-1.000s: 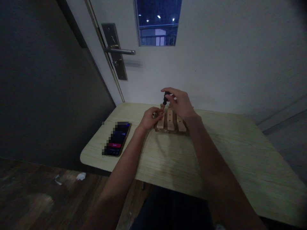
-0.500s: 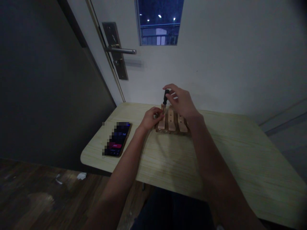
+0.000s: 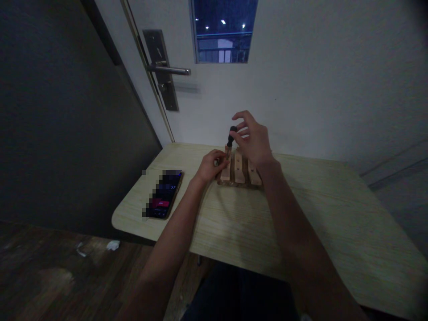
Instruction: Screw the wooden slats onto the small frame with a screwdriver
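Pale table (image 3: 230, 227) spread beneath the grip; row of wooden blocks (image 3: 238, 176) sat on it, just below the gripping fingers; right hand (image 3: 253, 140) held a narrow pinch, index finger raised; left hand (image 3: 210, 166) rested at the leftmost block (image 3: 225, 174), its own hold too small to tell; phone (image 3: 170, 197) lay well left of the grip; black-handled screwdriver (image 3: 230, 137) stood in the right hand's pinch, shaft downward, slightly tilted.

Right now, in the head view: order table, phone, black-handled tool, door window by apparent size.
Largest to smallest:
1. Table
2. Door window, cropped at top
3. Phone
4. Black-handled tool
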The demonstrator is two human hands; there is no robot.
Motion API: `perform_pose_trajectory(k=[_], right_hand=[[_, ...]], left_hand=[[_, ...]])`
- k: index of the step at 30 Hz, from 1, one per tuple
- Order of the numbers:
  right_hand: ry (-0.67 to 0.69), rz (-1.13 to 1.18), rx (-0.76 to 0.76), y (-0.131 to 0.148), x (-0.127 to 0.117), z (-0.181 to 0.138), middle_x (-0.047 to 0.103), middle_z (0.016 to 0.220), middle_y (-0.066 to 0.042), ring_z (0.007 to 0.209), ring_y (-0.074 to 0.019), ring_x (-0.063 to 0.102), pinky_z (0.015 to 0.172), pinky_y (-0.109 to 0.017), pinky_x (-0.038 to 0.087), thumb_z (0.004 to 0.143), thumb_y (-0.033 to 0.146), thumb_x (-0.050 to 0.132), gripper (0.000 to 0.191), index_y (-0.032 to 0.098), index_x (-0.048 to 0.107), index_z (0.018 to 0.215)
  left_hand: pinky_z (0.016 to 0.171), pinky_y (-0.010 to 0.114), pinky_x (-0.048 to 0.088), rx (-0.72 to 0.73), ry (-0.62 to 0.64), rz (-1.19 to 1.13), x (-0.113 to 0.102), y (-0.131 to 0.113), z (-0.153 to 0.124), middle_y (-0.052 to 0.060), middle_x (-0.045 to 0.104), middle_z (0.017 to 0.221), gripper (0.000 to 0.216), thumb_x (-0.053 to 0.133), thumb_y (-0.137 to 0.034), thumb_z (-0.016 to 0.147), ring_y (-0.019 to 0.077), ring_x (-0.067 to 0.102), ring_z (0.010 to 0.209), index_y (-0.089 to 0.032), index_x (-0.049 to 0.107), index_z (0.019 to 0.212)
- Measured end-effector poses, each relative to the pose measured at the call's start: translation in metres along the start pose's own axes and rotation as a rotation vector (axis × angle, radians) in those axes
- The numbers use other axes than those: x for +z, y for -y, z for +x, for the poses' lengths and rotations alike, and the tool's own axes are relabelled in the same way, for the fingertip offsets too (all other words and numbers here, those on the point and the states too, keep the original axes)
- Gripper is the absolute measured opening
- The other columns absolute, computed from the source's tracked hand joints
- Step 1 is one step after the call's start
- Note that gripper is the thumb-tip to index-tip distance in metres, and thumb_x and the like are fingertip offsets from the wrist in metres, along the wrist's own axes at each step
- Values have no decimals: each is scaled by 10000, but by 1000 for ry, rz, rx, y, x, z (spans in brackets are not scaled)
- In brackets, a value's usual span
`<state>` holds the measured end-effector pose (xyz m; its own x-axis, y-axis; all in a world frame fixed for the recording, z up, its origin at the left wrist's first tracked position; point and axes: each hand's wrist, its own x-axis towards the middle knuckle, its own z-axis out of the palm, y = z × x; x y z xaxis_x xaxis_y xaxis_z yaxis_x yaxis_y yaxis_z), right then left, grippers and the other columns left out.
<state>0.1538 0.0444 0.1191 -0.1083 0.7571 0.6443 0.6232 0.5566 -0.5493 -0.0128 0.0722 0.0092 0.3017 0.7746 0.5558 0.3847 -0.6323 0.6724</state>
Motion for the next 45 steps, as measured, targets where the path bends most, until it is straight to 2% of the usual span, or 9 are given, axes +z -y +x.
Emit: perform_pose_trajectory(k=[4, 11, 19, 28, 34, 45], right_hand=[[-6, -72, -70, -2, 4, 0, 658, 963, -49, 812, -178, 642, 809, -353, 565, 887, 205, 593, 149, 228, 647, 1024], [15, -45, -71, -6, 10, -4, 653, 1130, -71, 888, -194, 672, 808, -382, 587, 853, 109, 538, 318, 231, 571, 1145], [25, -78, -64, -5, 9, -4, 666, 1021, -58, 914, -214, 666, 806, -385, 572, 854, 120, 520, 308, 232, 567, 1137], [12, -29, -73, -12, 11, -2, 678, 1059, -67, 838, -187, 685, 799, -375, 573, 835, 119, 513, 294, 215, 558, 1109], [-16, -4, -148, -15, 15, -1, 685, 1053, -70, 800, -178, 678, 792, -387, 583, 807, 83, 517, 295, 207, 557, 1072], [-16, -20, -132, -11, 12, -3, 662, 1053, -48, 765, -159, 649, 777, -371, 577, 817, 47, 573, 311, 216, 563, 1079]], left_hand=[[802, 287, 553, 2, -5, -12, 1, 1, 0, 68, 697, 1006, 122, 690, -269, 850, 166, 660, 896, -181, 702, 933], [794, 293, 542, -8, 0, -4, 0, 0, -1, 56, 697, 961, 138, 679, -258, 853, 172, 655, 885, -178, 678, 966], [814, 300, 529, -48, 1, -15, 1, -1, -1, 44, 700, 939, 130, 680, -266, 851, 165, 657, 865, -176, 651, 939], [801, 295, 529, -24, 2, 6, 1, 0, 0, 46, 702, 935, 127, 676, -268, 854, 165, 653, 866, -174, 669, 939], [822, 298, 538, -9, 11, 18, 0, -1, 0, 64, 709, 998, 111, 677, -265, 863, 170, 659, 909, -173, 688, 926], [840, 309, 543, 8, 3, 27, 0, -3, 0, 62, 697, 971, 81, 685, -241, 862, 173, 657, 898, -172, 682, 904]])
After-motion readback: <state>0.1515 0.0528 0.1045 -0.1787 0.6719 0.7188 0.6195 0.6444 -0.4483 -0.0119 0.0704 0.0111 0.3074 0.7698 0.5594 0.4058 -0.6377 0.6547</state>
